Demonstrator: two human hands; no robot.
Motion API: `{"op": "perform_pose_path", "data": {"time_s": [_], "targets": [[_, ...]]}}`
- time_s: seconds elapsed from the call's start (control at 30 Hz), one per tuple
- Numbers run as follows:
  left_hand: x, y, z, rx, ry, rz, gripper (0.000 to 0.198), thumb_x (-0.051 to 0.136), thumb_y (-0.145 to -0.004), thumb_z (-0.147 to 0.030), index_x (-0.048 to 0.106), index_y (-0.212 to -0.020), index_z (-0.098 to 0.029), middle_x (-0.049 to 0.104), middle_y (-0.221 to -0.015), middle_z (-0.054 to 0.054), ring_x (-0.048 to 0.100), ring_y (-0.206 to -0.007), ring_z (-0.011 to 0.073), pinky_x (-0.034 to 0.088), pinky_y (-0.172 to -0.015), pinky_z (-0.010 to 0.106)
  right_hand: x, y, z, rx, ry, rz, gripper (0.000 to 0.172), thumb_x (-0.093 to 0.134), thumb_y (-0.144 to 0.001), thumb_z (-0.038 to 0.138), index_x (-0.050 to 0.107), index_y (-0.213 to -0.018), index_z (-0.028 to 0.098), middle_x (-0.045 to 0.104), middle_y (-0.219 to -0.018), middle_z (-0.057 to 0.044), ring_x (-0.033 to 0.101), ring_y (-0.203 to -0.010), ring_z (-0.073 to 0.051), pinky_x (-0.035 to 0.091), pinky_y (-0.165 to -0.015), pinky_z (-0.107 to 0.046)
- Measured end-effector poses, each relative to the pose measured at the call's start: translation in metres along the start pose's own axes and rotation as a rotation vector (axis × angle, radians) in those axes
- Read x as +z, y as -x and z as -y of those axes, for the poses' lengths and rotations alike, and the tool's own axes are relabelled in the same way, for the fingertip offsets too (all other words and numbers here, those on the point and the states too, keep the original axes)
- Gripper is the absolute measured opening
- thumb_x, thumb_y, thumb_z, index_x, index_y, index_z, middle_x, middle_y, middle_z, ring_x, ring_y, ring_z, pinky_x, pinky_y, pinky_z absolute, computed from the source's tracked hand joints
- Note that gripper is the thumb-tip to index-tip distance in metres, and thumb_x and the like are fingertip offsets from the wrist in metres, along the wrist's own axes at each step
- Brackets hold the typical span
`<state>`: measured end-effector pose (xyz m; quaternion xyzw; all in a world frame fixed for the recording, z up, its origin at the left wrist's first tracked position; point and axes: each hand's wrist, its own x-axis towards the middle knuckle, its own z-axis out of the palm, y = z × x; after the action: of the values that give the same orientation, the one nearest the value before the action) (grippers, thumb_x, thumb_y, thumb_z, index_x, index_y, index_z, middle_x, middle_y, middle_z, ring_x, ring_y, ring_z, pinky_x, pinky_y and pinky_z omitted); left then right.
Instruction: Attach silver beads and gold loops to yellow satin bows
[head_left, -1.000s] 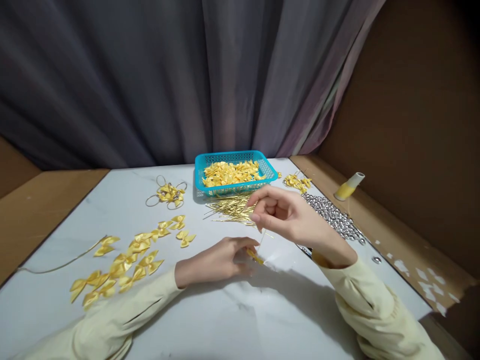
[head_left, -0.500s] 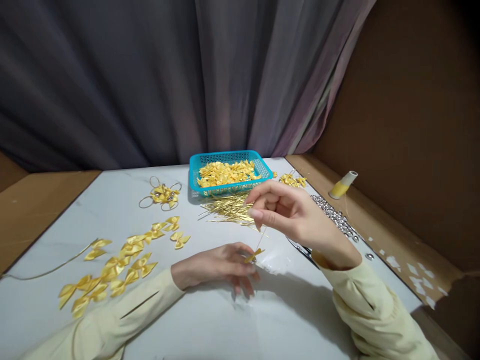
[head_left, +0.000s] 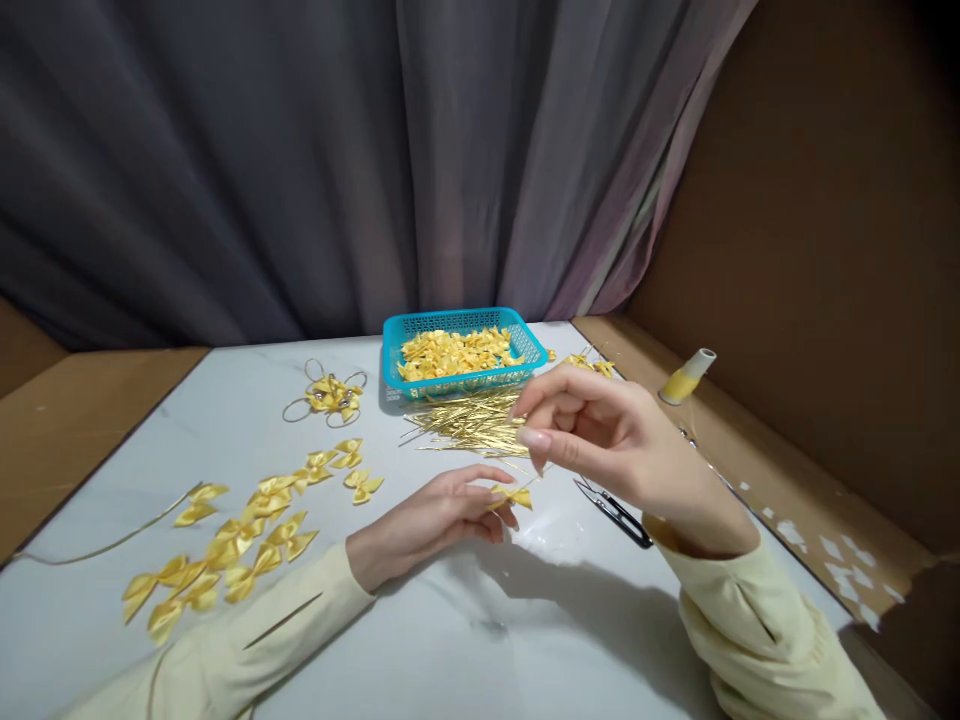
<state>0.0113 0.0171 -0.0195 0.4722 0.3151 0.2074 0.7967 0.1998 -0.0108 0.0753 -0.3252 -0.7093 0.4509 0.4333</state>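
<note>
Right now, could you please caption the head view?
Left hand pinches a bow; right hand poised above it, basket behind.

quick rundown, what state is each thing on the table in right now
left hand, pinching a yellow bow
right hand, raised, pinched shut; anything held is too thin to tell
blue basket, full of loose bows
gold pins, loose pile
snips, lying flat, untouched
thread spool, lying tilted

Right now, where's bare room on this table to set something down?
Free: the near table between both sleeves, and the far-left corner beside the looped bows. Crowded: loose bows at left, pins before the basket, snips by the right hand, bow in the left hand.
</note>
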Motion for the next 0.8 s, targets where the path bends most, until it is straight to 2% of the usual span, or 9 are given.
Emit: {"op": "perform_pose_path", "data": {"time_s": [0.17,0.27,0.37,0.47,0.63,0.73,0.8], "targets": [[0.000,0.019,-0.021,0.131,-0.416,-0.099,0.022,0.052,-0.086,-0.030,0.048,-0.104,-0.019,0.066,-0.080,0.002,0.058,-0.066,0.0140,0.043,-0.064,0.026,-0.010,0.004,-0.018,0.122,0.192,0.012,0.015,0.058,-0.083,0.032,0.055,-0.084,0.017,0.045,-0.061,0.003,0.039,-0.053,-0.009,0.029,-0.045,-0.022],[0.002,0.031,-0.032,0.167,-0.586,-0.101,0.017,0.046,-0.089,-0.028,0.048,-0.104,-0.022,0.066,-0.085,0.001,0.058,-0.069,0.0129,0.043,-0.066,0.025,-0.003,0.007,-0.037,0.218,0.292,0.058,0.023,0.061,-0.079,0.039,0.059,-0.086,0.017,0.031,-0.052,0.007,0.027,-0.046,-0.008,0.020,-0.042,-0.022],[0.004,0.041,-0.039,0.238,-0.825,-0.149,0.015,0.044,-0.090,-0.028,0.051,-0.103,-0.024,0.063,-0.075,-0.004,0.057,-0.067,0.0112,0.042,-0.065,0.022,0.011,0.011,-0.048,0.239,0.271,0.077,0.031,0.064,-0.076,0.043,0.061,-0.092,0.016,0.030,-0.051,0.008,0.027,-0.047,-0.008,0.020,-0.042,-0.022],[0.005,0.048,-0.040,0.334,-1.034,-0.175,0.019,0.039,-0.092,-0.023,0.049,-0.107,-0.027,0.059,-0.068,-0.006,0.057,-0.065,0.0100,0.041,-0.063,0.020,0.022,0.014,-0.049,0.203,0.254,0.048,0.028,0.064,-0.076,0.040,0.064,-0.091,0.016,0.037,-0.052,0.007,0.028,-0.046,-0.007,0.022,-0.043,-0.021],[0.008,0.054,-0.033,0.470,-1.204,-0.199,0.025,0.037,-0.093,-0.020,0.043,-0.115,-0.029,0.063,-0.087,-0.004,0.060,-0.070,0.0101,0.044,-0.067,0.020,0.030,0.019,-0.048,0.025,0.300,-0.084,0.014,0.063,-0.080,0.028,0.066,-0.084,0.015,0.062,-0.066,-0.001,0.043,-0.050,-0.008,0.035,-0.048,-0.021],[0.008,0.055,-0.031,0.583,-1.301,-0.250,0.023,0.043,-0.091,-0.021,0.044,-0.113,-0.028,0.063,-0.095,-0.002,0.062,-0.076,0.0119,0.046,-0.072,0.021,0.033,0.021,-0.048,-0.122,0.327,-0.135,0.006,0.060,-0.082,0.020,0.064,-0.081,0.016,0.066,-0.071,-0.004,0.053,-0.057,-0.010,0.039,-0.050,-0.022],[0.008,0.055,-0.031,0.640,-1.349,-0.260,0.025,0.052,-0.087,-0.025,0.046,-0.112,-0.026,0.064,-0.096,0.000,0.062,-0.080,0.0142,0.047,-0.075,0.023,0.034,0.024,-0.046,-0.191,0.323,-0.140,0.009,0.056,-0.083,0.015,0.061,-0.076,0.016,0.065,-0.070,-0.005,0.056,-0.061,-0.012,0.041,-0.052,-0.023]]}}
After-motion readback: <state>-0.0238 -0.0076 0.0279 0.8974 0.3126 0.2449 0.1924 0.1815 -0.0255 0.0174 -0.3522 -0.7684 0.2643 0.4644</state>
